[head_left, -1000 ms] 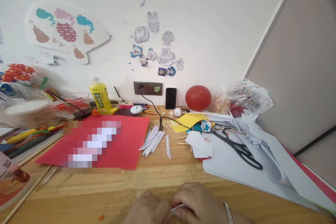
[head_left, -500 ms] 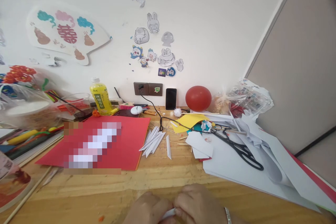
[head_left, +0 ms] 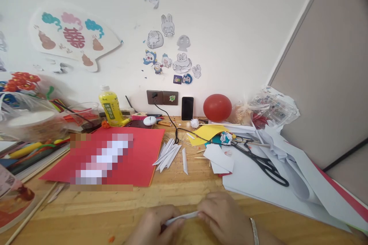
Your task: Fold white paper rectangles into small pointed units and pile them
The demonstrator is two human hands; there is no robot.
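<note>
A narrow folded strip of white paper (head_left: 189, 215) spans the gap between my two hands low in the view, above the wooden table. My left hand (head_left: 159, 224) is closed on its left end, thumb in front. The fingers of my right hand (head_left: 217, 214) pinch its right end; a bracelet (head_left: 254, 231) circles that wrist. Beyond my hands lies a small pile of folded white paper strips (head_left: 168, 155), with a single strip (head_left: 184, 161) apart to its right.
At left are red paper (head_left: 143, 157) and a yellow drink bottle (head_left: 110, 107). Black-handled scissors (head_left: 263, 162) lie on white sheets (head_left: 244, 183) at right. A phone (head_left: 187, 108) and a red balloon (head_left: 217, 107) stand by the wall. A black cable (head_left: 168, 116) runs from the socket.
My hands have drawn apart and moved slightly up in the view, so more of the paper strip shows between them. The things on the table have not moved.
</note>
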